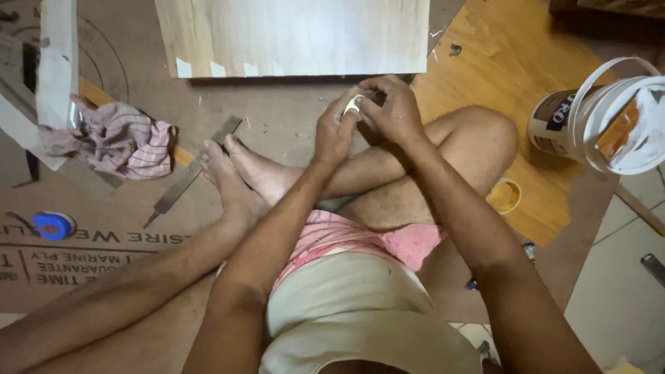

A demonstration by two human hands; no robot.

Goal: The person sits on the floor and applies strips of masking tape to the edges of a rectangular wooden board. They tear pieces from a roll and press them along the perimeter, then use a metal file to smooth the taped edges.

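Both my hands meet just in front of a pale wooden board (291,34). My left hand (334,131) and my right hand (391,111) pinch a small whitish lump (353,105) between their fingers; what the lump is made of cannot be told. I sit on the floor with my legs crossed, one foot (239,170) stretched to the left.
A white plastic bucket (609,118) lies tilted at the right on an orange-brown plywood sheet (499,48). A small yellow lid (504,196) sits by my knee. A metal file (190,173), a checked rag (114,138) and a blue tape measure (52,226) lie on brown cardboard at the left.
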